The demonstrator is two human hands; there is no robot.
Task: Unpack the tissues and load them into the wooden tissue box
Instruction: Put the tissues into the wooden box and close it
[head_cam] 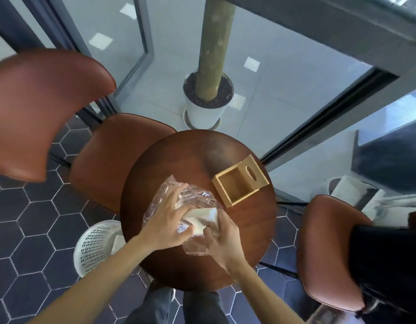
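A white stack of tissues (202,218) lies inside a crumpled clear plastic wrapper (195,197) on the round wooden table (179,157). My left hand (169,218) presses down on the wrapper and grips it over the stack. My right hand (222,239) holds the near end of the tissue stack at the wrapper's opening. The wooden tissue box (235,185) stands open and empty at the table's right side. Its lid (252,171), with an oval slot, is tilted back behind it.
Brown chairs stand at the left (113,155), far left (34,108) and right (328,253). A white perforated basket (97,244) sits on the floor to the table's left. Beyond the table is a white plant pot (204,108) by glass walls.
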